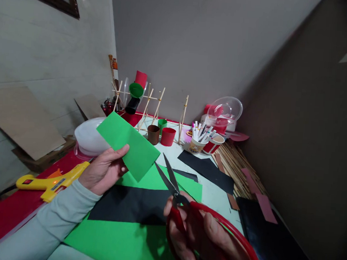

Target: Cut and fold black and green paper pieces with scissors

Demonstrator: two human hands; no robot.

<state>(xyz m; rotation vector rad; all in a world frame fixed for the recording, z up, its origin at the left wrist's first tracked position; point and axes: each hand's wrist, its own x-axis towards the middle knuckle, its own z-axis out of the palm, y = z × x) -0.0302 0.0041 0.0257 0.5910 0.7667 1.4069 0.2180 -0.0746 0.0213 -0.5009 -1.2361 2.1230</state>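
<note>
My left hand (107, 169) pinches a rectangular piece of green paper (130, 144) by its lower edge, holding it up above the table. In my right hand (210, 237) is a pair of red-handled scissors (173, 186), its blades spread apart. The blade tips point up and left, close to the paper's right corner; whether they touch it I cannot tell. Below both hands lies a black paper strip (131, 205) on top of larger green sheets (107, 241).
A yellow glue gun (55, 181) lies at the left near a white bowl (91, 135). Behind stand a stick frame (160, 99), brown (153, 135) and red (168, 137) paper cups, and a cup of markers (198, 145). Wooden sticks (239, 163) lie at the right.
</note>
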